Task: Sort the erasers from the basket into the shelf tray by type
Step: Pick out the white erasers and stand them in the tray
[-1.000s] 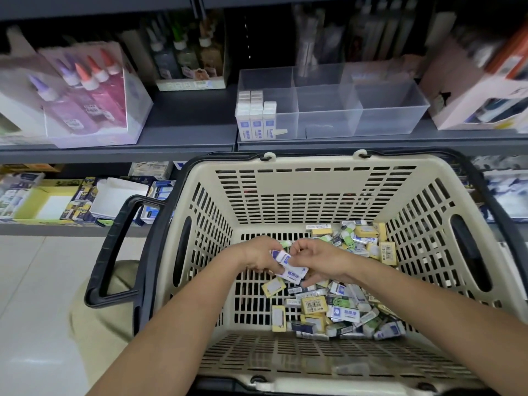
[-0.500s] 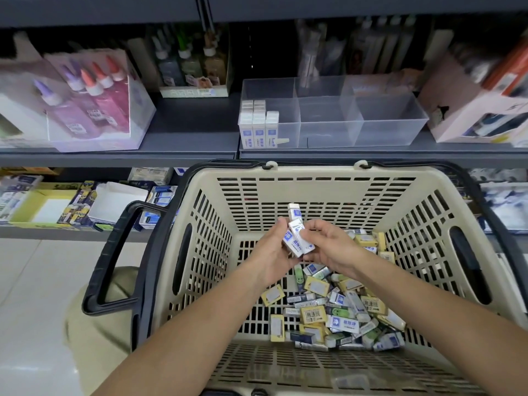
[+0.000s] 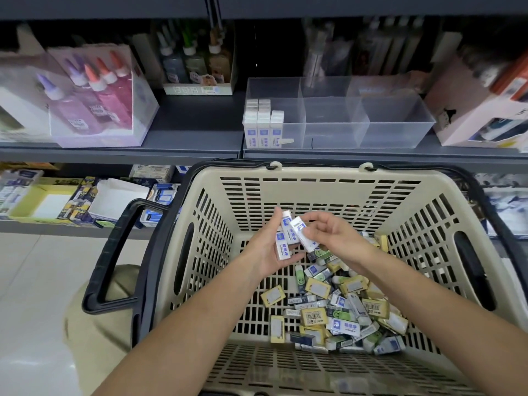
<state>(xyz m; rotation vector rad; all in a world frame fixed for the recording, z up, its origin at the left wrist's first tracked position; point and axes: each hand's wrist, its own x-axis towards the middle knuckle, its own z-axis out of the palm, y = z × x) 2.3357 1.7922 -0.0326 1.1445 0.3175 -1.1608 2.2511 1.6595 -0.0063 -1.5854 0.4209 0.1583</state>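
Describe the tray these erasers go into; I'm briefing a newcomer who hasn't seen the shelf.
On the grey shelf above the beige basket stands a clear tray with three compartments. Unlike the pink glue-bottle box on its left and the pale carton on its right, it is see-through, with white-and-blue erasers upright in its left compartment.

A stationery shop — stocked shelves [image 3: 183, 144]; shopping basket [image 3: 320, 195].

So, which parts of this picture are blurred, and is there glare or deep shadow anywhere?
Head view: the glue bottles at the left and the pink box at the right are motion-smeared; head view: the white erasers in the left hand and right hand look fairly sharp; head view: the floor shows soft glare, the shelf back is dark.
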